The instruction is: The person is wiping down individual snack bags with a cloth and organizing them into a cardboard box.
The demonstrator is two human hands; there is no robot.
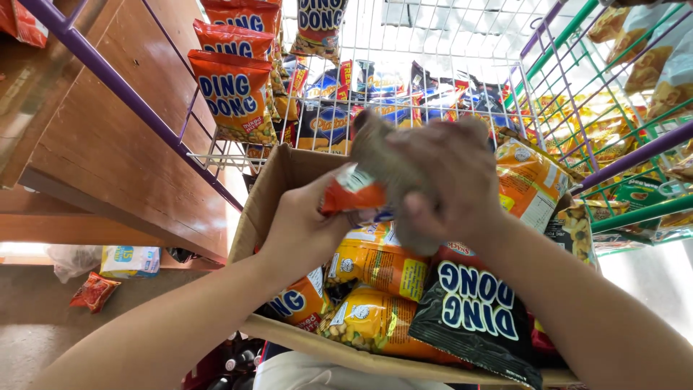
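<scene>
My left hand [303,224] and my right hand [447,180] both grip one small orange snack packet [357,193], held just above an open cardboard box [271,198]. The packet's upper part is motion-blurred. The box below holds several snack bags, among them yellow-orange ones [375,263] and a black one [473,310] at the near right.
Orange snack bags [234,94] hang on a white wire rack [404,43] behind the box. A wooden shelf [115,152] with a purple rail stands at the left. Green and purple wire baskets [613,144] with packets stand at the right. Loose packets [94,290] lie on the floor at lower left.
</scene>
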